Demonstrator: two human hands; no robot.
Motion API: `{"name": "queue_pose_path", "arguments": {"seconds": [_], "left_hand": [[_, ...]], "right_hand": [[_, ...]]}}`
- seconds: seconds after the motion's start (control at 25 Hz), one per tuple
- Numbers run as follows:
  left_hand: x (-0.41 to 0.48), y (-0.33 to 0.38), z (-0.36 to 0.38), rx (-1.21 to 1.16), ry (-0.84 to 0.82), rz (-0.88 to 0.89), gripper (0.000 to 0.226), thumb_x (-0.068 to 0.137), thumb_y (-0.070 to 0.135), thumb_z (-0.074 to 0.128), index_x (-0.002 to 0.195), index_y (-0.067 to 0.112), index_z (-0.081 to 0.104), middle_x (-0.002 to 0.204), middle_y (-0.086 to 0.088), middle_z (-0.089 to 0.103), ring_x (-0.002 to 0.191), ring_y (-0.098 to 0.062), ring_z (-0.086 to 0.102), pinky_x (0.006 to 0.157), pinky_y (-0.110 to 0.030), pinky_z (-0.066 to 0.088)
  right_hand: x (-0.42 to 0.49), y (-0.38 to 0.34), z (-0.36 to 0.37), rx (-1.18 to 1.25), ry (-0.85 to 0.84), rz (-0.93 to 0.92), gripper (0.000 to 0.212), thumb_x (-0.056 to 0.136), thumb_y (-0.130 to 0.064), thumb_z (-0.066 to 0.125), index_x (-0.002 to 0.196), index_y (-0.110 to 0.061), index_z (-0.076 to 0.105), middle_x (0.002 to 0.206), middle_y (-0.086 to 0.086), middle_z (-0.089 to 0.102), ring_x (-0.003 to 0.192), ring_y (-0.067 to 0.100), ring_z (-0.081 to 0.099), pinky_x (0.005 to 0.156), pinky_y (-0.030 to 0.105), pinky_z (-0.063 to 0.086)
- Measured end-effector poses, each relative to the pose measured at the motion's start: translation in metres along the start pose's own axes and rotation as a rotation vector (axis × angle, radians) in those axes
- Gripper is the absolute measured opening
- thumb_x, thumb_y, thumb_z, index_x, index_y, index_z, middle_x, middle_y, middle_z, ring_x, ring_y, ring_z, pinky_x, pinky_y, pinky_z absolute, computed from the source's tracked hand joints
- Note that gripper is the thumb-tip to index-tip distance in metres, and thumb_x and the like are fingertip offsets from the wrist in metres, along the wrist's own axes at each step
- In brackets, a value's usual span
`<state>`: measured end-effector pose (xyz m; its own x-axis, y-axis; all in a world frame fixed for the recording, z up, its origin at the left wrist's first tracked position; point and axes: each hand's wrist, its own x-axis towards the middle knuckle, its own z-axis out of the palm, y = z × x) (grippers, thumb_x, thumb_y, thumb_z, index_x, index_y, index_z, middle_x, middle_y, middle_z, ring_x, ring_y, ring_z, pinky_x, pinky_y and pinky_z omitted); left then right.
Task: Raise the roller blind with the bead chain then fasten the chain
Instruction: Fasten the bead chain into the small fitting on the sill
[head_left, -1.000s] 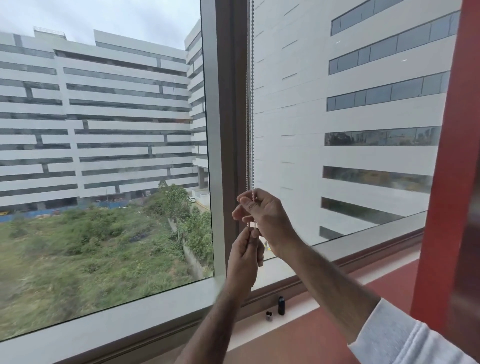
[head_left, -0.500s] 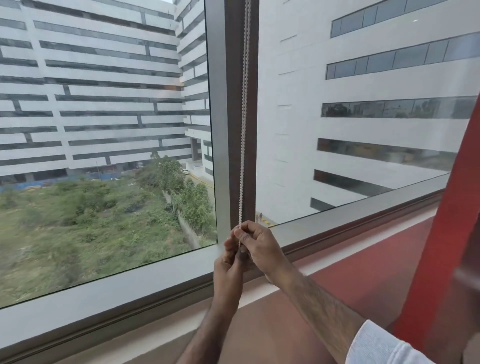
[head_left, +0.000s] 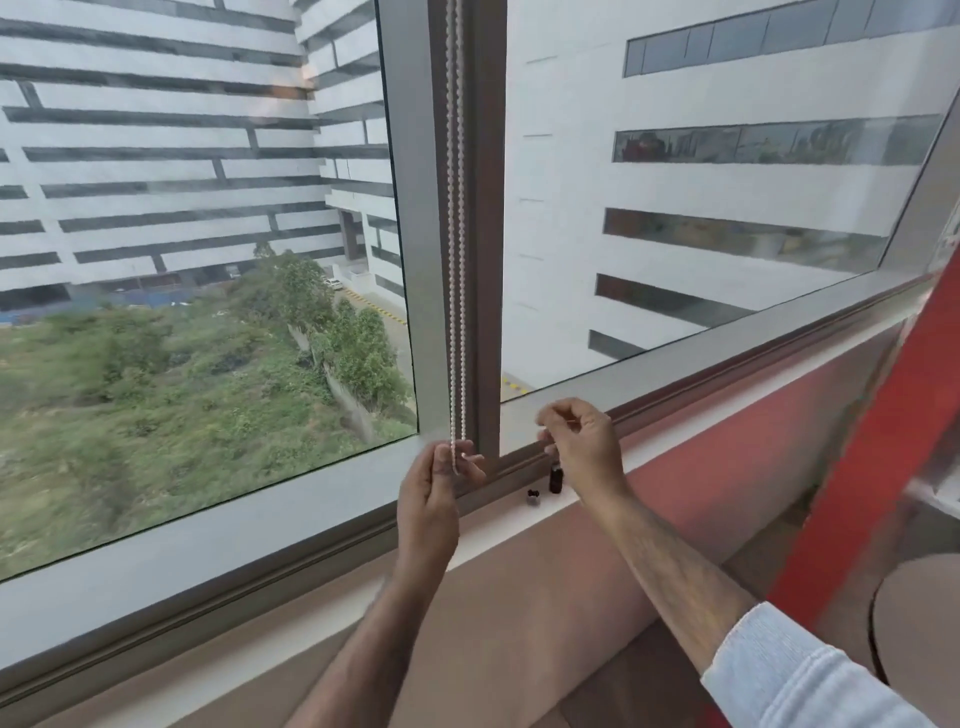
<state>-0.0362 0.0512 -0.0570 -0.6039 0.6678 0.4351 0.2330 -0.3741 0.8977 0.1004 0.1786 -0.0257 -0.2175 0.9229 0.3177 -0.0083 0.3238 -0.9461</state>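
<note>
Against the centre mullion (head_left: 488, 208), the right hand (head_left: 584, 447) had let go, fingers spread, while the left hand (head_left: 436, 483) pinched the bead chain (head_left: 457, 260) low for fastening.

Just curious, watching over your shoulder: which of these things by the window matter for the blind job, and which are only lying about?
For the job: bead chain, left hand, right hand.

Lying about: small dark bottle and tiny dark piece on the sill.

Two big panes (head_left: 197, 260) meet at a grey mullion (head_left: 488, 208), daylight flat and overcast. Outside stand pale office blocks (head_left: 727, 182) over scrubby green ground (head_left: 156, 405). A white sill (head_left: 519, 525) tops a reddish wall (head_left: 727, 441). A red column (head_left: 883, 467) rises right, beside perhaps a round table (head_left: 919, 623).
</note>
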Motion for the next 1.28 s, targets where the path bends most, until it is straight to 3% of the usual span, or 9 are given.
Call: {"name": "queue_pose_path", "arguments": {"seconds": [0.12, 0.24, 0.4, 0.48, 0.64, 0.84, 1.04, 1.2, 1.28], "left_hand": [[0.021, -0.006, 0.002, 0.074, 0.005, -0.027, 0.036, 0.111, 0.022, 0.042, 0.09, 0.023, 0.071, 0.076, -0.007, 0.077, 0.091, -0.025, 0.077, 0.095, -0.042, 0.054], [0.034, -0.01, 0.005, 0.059, 0.027, -0.087, 0.032, 0.107, 0.032, 0.047, 0.093, 0.027, 0.075, 0.079, -0.007, 0.079, 0.094, -0.027, 0.075, 0.1, -0.049, 0.053], [0.038, -0.005, 0.016, 0.059, 0.021, -0.095, 0.025, 0.103, 0.03, 0.056, 0.093, 0.024, 0.078, 0.085, -0.008, 0.08, 0.088, -0.018, 0.073, 0.087, -0.034, 0.057], [0.038, -0.003, 0.018, 0.038, 0.025, -0.093, 0.022, 0.098, 0.03, 0.06, 0.091, 0.021, 0.079, 0.086, -0.008, 0.079, 0.088, -0.02, 0.073, 0.081, -0.032, 0.058], [0.038, -0.005, 0.02, 0.012, 0.06, -0.116, 0.026, 0.096, 0.029, 0.059, 0.09, 0.008, 0.075, 0.087, -0.008, 0.078, 0.088, -0.022, 0.074, 0.078, -0.029, 0.059], [0.034, -0.008, 0.019, -0.065, 0.029, -0.112, 0.035, 0.102, 0.039, 0.057, 0.085, 0.011, 0.07, 0.096, -0.012, 0.078, 0.101, -0.033, 0.073, 0.091, -0.044, 0.058], [0.03, -0.003, 0.017, -0.124, 0.022, -0.131, 0.042, 0.082, 0.059, 0.077, 0.087, 0.018, 0.077, 0.118, -0.014, 0.077, 0.12, -0.038, 0.068, 0.104, -0.048, 0.053], [0.024, 0.004, 0.013, -0.212, -0.038, -0.173, 0.042, 0.077, 0.057, 0.083, 0.086, 0.016, 0.077, 0.13, -0.015, 0.073, 0.127, -0.035, 0.066, 0.106, -0.047, 0.052], [0.02, 0.01, 0.013, -0.26, -0.056, -0.183, 0.043, 0.075, 0.054, 0.085, 0.086, 0.013, 0.076, 0.131, -0.016, 0.072, 0.125, -0.033, 0.067, 0.098, -0.04, 0.057]], "right_hand": [[0.021, 0.062, -0.012, -0.391, -0.105, 0.034, 0.009, 0.093, -0.012, 0.066, 0.087, -0.016, 0.071, 0.083, -0.001, 0.071, 0.081, 0.021, 0.069, 0.072, 0.034, 0.055], [0.031, 0.115, -0.012, -0.712, -0.309, 0.005, 0.01, 0.095, -0.012, 0.062, 0.1, -0.015, 0.07, 0.101, 0.0, 0.071, 0.092, 0.019, 0.067, 0.08, 0.034, 0.053], [0.043, 0.165, -0.005, -0.97, -0.513, -0.071, 0.015, 0.099, -0.012, 0.05, 0.108, -0.015, 0.062, 0.112, 0.005, 0.063, 0.091, 0.031, 0.067, 0.076, 0.044, 0.055], [0.044, 0.178, 0.001, -1.052, -0.554, -0.136, 0.015, 0.099, -0.005, 0.047, 0.107, -0.012, 0.058, 0.11, 0.009, 0.06, 0.086, 0.033, 0.067, 0.067, 0.04, 0.05], [0.046, 0.183, 0.009, -1.101, -0.55, -0.191, 0.029, 0.092, 0.01, 0.047, 0.111, -0.009, 0.058, 0.111, 0.01, 0.06, 0.098, 0.03, 0.066, 0.069, 0.033, 0.043], [0.041, 0.169, 0.019, -0.873, -0.475, -0.126, 0.014, 0.096, -0.003, 0.051, 0.105, -0.013, 0.057, 0.106, 0.005, 0.063, 0.095, 0.03, 0.067, 0.068, 0.035, 0.045], [0.016, 0.083, 0.021, -0.071, -0.247, -0.103, 0.011, 0.092, -0.013, 0.073, 0.101, -0.02, 0.07, 0.094, -0.001, 0.072, 0.083, 0.014, 0.069, 0.076, 0.025, 0.056], [-0.002, 0.025, 0.015, 0.194, -0.335, -0.245, 0.015, 0.091, -0.01, 0.075, 0.105, -0.015, 0.073, 0.097, -0.001, 0.073, 0.083, 0.019, 0.073, 0.073, 0.034, 0.063], [-0.007, 0.014, 0.018, 0.221, -0.416, -0.233, 0.014, 0.091, -0.009, 0.075, 0.104, -0.012, 0.071, 0.098, -0.004, 0.074, 0.084, 0.018, 0.074, 0.073, 0.037, 0.064]]}}
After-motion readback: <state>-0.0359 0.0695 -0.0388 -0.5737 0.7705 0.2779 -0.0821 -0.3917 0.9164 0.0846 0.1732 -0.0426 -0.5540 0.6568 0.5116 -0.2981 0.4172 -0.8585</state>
